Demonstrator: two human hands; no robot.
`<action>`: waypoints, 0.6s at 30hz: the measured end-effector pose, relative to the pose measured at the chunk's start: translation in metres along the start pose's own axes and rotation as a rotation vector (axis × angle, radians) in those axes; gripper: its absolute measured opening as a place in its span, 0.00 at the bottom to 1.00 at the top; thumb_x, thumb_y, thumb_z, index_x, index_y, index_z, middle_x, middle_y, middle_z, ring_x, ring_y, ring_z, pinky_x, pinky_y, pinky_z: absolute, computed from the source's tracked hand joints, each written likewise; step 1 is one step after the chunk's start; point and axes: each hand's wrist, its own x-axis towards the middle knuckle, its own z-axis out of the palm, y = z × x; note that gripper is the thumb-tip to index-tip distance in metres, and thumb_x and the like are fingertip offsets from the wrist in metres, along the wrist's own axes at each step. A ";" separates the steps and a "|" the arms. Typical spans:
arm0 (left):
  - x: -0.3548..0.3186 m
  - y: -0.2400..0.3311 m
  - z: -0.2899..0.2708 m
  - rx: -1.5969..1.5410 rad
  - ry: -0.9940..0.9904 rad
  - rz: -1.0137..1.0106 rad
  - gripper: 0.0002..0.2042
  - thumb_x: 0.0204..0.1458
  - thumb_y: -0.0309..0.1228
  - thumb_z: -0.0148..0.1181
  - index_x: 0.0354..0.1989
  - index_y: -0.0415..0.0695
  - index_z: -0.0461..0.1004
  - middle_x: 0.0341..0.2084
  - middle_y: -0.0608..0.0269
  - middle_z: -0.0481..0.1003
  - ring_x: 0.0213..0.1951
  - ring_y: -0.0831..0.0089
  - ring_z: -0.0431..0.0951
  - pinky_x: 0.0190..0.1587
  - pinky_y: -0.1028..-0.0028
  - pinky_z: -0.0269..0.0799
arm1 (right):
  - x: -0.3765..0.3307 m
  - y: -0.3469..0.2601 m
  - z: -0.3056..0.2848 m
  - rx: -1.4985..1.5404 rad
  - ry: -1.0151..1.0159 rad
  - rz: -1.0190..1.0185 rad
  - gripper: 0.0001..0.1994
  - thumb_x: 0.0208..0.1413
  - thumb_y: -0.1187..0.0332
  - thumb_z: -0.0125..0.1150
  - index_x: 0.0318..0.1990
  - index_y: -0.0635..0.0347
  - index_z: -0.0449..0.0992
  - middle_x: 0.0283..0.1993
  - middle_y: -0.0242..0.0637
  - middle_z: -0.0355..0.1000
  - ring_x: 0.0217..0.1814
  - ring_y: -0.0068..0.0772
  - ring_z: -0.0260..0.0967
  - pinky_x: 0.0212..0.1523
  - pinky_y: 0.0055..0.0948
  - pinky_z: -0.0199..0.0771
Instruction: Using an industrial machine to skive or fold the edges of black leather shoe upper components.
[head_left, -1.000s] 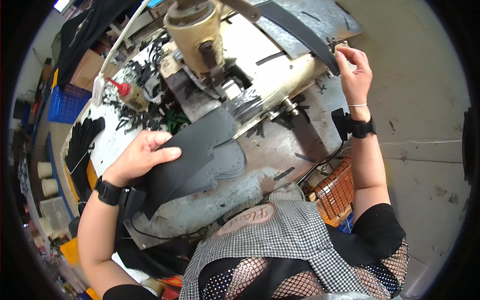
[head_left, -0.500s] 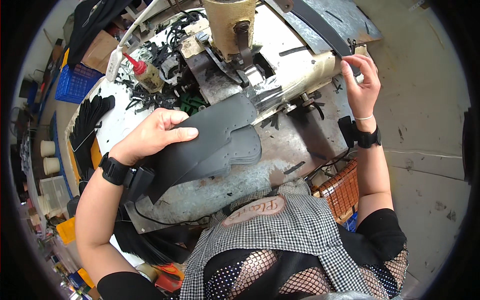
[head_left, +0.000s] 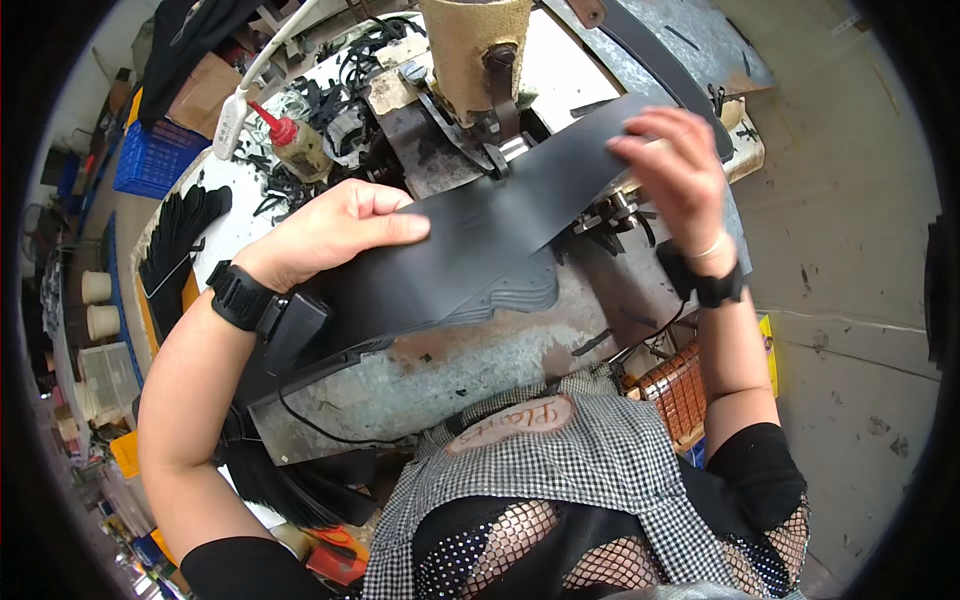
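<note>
Across the middle of the frame, a smooth black strip [head_left: 490, 220] points to the upper right, its long axis slanting from lower left, its surface faintly glossy. The left hand [head_left: 335, 232] pinches it, thumb on top; whether the blurred right hand [head_left: 686, 180] grips its upper end, I cannot tell.

Right of your metal-topped worktable [head_left: 440, 365], you have grey floor [head_left: 860, 240], seamed and darkly smudged; left of the worktable stand a blue crate [head_left: 155, 158], a cardboard box [head_left: 205, 100] and pale tubs [head_left: 102, 322].
</note>
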 end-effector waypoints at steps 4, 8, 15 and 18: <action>-0.010 -0.003 0.000 -0.008 -0.080 -0.005 0.12 0.50 0.25 0.68 0.42 0.37 0.76 0.37 0.64 0.80 0.38 0.81 0.78 0.44 0.81 0.73 | -0.001 0.060 -0.057 0.248 -0.087 0.294 0.08 0.50 0.79 0.63 0.39 0.61 0.80 0.38 0.32 0.76 0.45 0.30 0.71 0.50 0.29 0.68; -0.021 -0.004 -0.002 -0.020 -0.047 -0.050 0.10 0.54 0.28 0.65 0.41 0.36 0.76 0.35 0.66 0.79 0.36 0.83 0.77 0.42 0.81 0.73 | 0.000 0.110 -0.078 0.522 -0.246 0.942 0.10 0.60 0.69 0.60 0.41 0.69 0.75 0.33 0.23 0.72 0.33 0.12 0.67 0.40 0.16 0.69; -0.024 -0.004 -0.005 0.008 0.049 -0.066 0.11 0.59 0.34 0.58 0.30 0.39 0.77 0.23 0.76 0.75 0.25 0.90 0.70 0.29 0.84 0.67 | -0.003 0.053 -0.035 0.047 -0.046 0.251 0.19 0.46 0.67 0.71 0.47 0.59 0.76 0.45 0.41 0.74 0.51 0.41 0.70 0.53 0.34 0.69; -0.015 0.000 -0.005 0.068 0.070 -0.072 0.12 0.59 0.36 0.59 0.27 0.42 0.76 0.21 0.78 0.73 0.24 0.91 0.68 0.28 0.84 0.66 | -0.006 -0.013 -0.007 0.165 -0.233 0.067 0.30 0.37 0.65 0.75 0.54 0.51 0.74 0.59 0.45 0.63 0.58 0.48 0.63 0.59 0.41 0.65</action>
